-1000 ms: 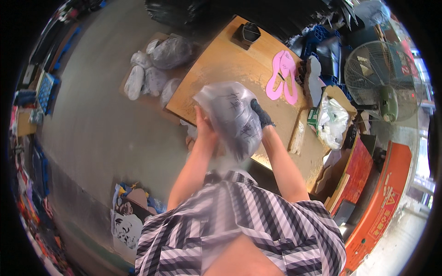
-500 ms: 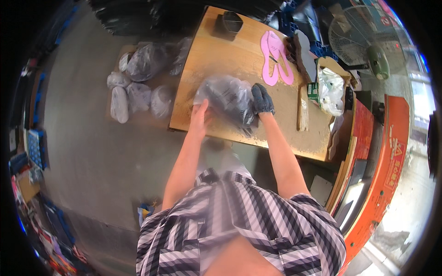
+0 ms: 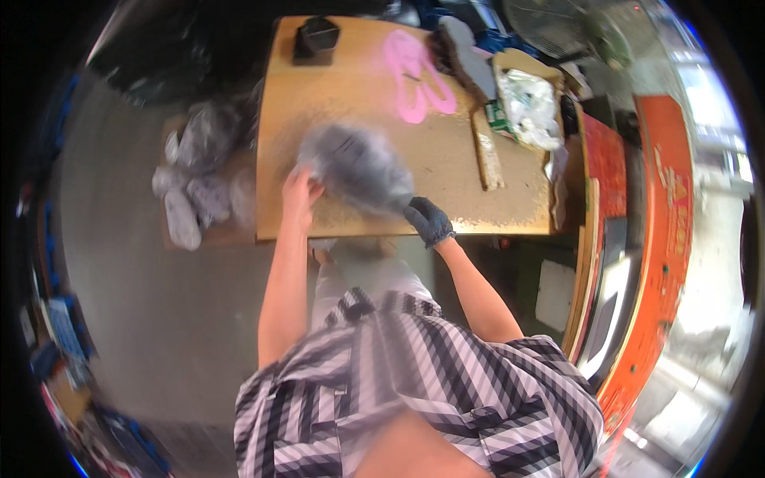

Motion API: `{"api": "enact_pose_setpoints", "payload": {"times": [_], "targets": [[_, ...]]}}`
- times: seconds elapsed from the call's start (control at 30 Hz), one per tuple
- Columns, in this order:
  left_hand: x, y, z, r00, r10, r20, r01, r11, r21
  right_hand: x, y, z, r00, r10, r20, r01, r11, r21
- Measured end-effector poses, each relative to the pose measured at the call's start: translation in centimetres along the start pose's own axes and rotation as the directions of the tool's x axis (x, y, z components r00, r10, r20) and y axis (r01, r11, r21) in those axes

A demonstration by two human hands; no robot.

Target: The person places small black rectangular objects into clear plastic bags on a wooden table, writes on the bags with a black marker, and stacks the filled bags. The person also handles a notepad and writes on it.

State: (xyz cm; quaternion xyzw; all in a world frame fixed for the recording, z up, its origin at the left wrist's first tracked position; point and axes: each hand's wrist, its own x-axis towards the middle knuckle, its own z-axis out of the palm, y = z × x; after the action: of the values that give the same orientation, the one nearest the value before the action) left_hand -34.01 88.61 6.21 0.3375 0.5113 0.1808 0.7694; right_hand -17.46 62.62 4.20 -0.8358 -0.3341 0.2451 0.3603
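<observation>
A clear plastic bag point(image 3: 351, 166) with something dark inside, blurred by motion, is held between my hands over the near part of the wooden table point(image 3: 343, 95). My left hand point(image 3: 301, 193) is bare, its fingers bent against the bag's left edge. At the other end, my right hand point(image 3: 430, 221), in a dark grey glove, is closed on the bag's narrow right tip. What the bag contains cannot be made out. Beyond it on the table lies a pink flat piece point(image 3: 412, 76) shaped like flip-flops.
A black cup-like holder point(image 3: 316, 38) stands at the table's far left. At the right are a worn wooden strip point(image 3: 487, 150) and an open carton point(image 3: 496, 127) of white plastic. Filled plastic bags point(image 3: 207, 195) lie low at the left; a fan point(image 3: 602, 36) stands far right.
The view has shifted, so the table appears squarer. The bag has tilted, its right end now lower and nearer me. My right hand has come down from the bag's side to its tip.
</observation>
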Motion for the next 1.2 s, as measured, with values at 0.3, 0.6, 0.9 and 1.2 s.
{"api": "enact_pose_setpoints", "payload": {"times": [0.3,0.6,0.9,1.2], "targets": [[-7.2,-6.6,1.6,0.891,0.390,-0.233,-0.454,0.787,-0.418,2.4,6.9,-1.3,0.835,0.155,0.528,-0.360,0.880,0.311],[-20.9,-28.9,-6.8,0.757,-0.293,-0.584,-0.010,0.888,-0.459,-4.2,4.4,-4.6,0.882,0.099,0.461,0.209,0.794,-0.571],[-17.0,-38.6,-11.3,0.901,0.033,-0.432,-0.048,0.999,-0.023,-1.8,2.3,-1.0,0.839,0.208,0.503,0.405,0.380,-0.832],[-14.8,-47.1,-9.6,0.890,-0.061,-0.453,0.162,0.969,0.188,-1.4,-0.3,-0.1,0.823,0.254,0.508,0.481,0.164,-0.861]]}}
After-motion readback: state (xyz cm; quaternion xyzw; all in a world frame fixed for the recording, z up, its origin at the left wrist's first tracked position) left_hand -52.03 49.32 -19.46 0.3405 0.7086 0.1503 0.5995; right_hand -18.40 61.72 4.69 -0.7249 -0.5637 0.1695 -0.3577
